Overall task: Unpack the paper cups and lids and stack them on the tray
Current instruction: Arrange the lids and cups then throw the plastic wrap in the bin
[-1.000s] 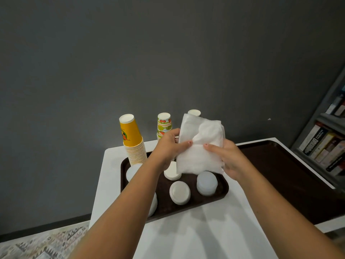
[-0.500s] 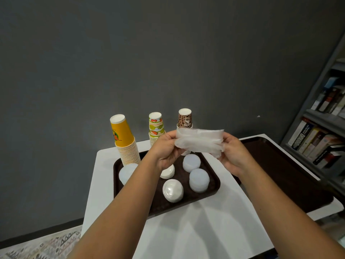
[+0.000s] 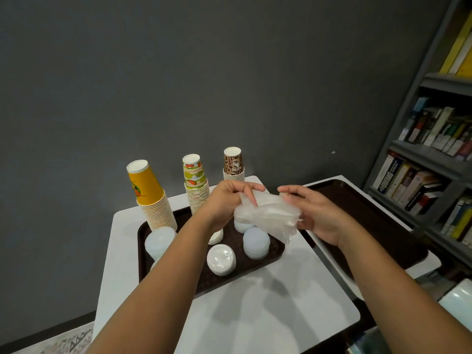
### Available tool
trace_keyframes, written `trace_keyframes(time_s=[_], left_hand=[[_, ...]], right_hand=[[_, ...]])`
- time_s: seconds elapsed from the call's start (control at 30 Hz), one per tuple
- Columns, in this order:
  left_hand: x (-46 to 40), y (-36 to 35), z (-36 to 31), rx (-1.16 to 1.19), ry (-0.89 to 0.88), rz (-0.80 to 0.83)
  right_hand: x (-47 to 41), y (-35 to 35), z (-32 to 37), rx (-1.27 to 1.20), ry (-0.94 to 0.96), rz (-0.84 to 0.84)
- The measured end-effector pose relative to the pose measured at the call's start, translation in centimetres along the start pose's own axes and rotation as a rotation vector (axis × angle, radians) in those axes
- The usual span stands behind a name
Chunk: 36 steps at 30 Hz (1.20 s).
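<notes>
Crumpled clear plastic wrapper (image 3: 268,217) pinched between left hand (image 3: 227,200) and right hand (image 3: 315,213) above dark brown tray (image 3: 204,282), long axis left-right.

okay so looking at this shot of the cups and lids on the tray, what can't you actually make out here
Head view:
- Lid stack behind the left hand: mostly covered by the wrist.
- Leopard-print cup stack: its base is hidden behind the hands.
- Plastic wrapper: crumpled between both hands; whether anything remains inside is unclear.
- Second tray: partly covered by the right hand and forearm.
- Book titles on the shelf: too small.
</notes>
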State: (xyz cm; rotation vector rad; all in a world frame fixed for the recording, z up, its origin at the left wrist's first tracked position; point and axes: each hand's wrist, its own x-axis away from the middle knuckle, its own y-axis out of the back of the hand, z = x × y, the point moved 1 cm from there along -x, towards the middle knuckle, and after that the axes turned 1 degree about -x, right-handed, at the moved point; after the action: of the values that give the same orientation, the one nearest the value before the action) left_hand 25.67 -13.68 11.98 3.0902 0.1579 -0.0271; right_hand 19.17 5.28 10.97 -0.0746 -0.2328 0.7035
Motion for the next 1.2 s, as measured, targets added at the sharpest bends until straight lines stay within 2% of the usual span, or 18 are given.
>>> trace_keyframes(time_s=[0.1, 0.13, 0.17, 0.23, 0.27, 0.3, 0.33, 0.4, 0.47, 0.53, 0.67, 0.77, 0.87, 1.03, 1.2], left_hand=[[-0.5, -1.3, -0.2, -0.070, -0.001, 0.044], [-0.8, -1.7, -0.3, -0.123, -0.013, -0.033], [-1.2, -2.1, -0.4, -0.207, -0.040, -0.180], [-1.4, -3.0, -0.9, -0.369, -0.175, -0.553], [-1.1, -3.5, -1.3, -0.429, -0.278, -0.660], [-0.9, -4.5, -1.6, -0.497, -0.398, -0.663], [-0.7, -5.5, -1.7, -0.578, -0.504, -0.579], [-0.5, -7.8, -1.3, -0.765, -0.603, -0.301], [-0.7, -9.7, 0.0, -0.939, -0.573, -0.080], [-1.3, -10.7, 1.3, -1.006, -0.488, 0.016], [-2.3, -11.1, 2.3, -0.951, -0.350, 0.097], [-2.6, -11.4, 2.6, -0.741, -0.279, 0.163], [-2.6, -11.8, 2.5, -0.600, -0.241, 0.149], [-3.6, -12.8, 3.6, -0.379, -0.147, 0.172], [-3.8, -14.5, 4.4, -0.330, -0.078, 0.230]], right_hand=[[0.6, 0.7, -0.5, 0.156, 0.005, 0.029], [0.8, 0.9, -0.6, 0.164, 0.026, -0.014], [0.9, 1.2, -0.8, 0.176, 0.062, -0.082], [1.0, 2.2, -1.1, 0.252, 0.143, -0.269], [1.0, 2.6, -1.3, 0.297, 0.180, -0.361], [1.2, 3.0, -1.4, 0.336, 0.209, -0.448], [1.4, 3.4, -1.4, 0.358, 0.233, -0.512], [1.8, 3.6, -1.3, 0.357, 0.271, -0.564], [2.0, 3.7, -1.4, 0.312, 0.286, -0.563], [2.4, 3.9, -1.6, 0.255, 0.298, -0.550], [3.2, 4.2, -1.5, 0.075, 0.279, -0.444], [3.5, 4.1, -1.4, -0.066, 0.286, -0.367], [3.8, 4.3, -1.5, -0.117, 0.283, -0.350], [5.1, 5.3, -1.7, -0.033, 0.333, -0.345], [6.4, 7.4, -2.6, 0.329, 0.346, -0.483]])
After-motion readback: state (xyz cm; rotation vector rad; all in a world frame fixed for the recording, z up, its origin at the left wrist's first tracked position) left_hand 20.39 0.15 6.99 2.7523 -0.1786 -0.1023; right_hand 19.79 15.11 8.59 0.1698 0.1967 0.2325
